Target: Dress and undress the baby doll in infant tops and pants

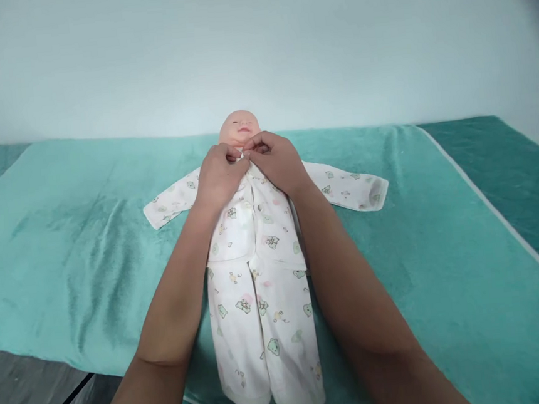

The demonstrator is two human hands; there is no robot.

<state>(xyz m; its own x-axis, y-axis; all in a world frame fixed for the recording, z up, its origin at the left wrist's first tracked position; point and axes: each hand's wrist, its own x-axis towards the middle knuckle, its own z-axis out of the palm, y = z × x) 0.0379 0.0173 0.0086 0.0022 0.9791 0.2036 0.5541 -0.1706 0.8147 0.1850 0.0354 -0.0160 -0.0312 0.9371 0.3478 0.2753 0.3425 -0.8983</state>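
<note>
A baby doll (239,126) lies on its back on a teal towel (65,245), head toward the wall. It wears a white printed shirt (252,219) with sleeves spread out and matching white trousers (262,334). My left hand (219,175) and my right hand (276,160) meet at the shirt's collar just under the doll's chin. Both hands have fingers curled and pinch the collar edges together. My forearms run along either side of the doll's body.
The towel covers a table against a pale wall (255,40). A darker green cloth (507,168) shows at the right, past the towel's white edge. Grey floor (21,387) and a dark frame show at the lower left.
</note>
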